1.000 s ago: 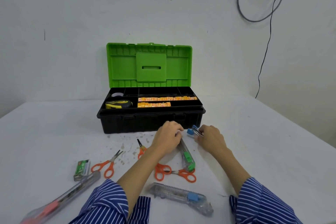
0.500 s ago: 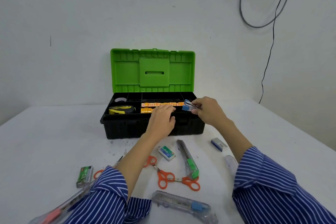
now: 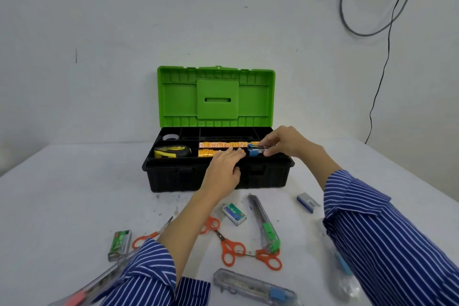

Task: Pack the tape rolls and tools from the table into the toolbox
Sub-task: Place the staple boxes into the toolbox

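- Hands had risen from the table to the open green-lidded black toolbox (image 3: 218,176).
- Right hand (image 3: 285,143) pinched a small blue-and-silver staple box (image 3: 255,150) over the tray's right compartment.
- Left hand (image 3: 224,166) rested flat on the rim, fingers relaxed.
- Orange-handled scissors (image 3: 232,247) remained unpacked.

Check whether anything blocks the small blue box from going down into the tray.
Partly: the left hand rests on the toolbox front rim beside the small blue box held by the right hand.
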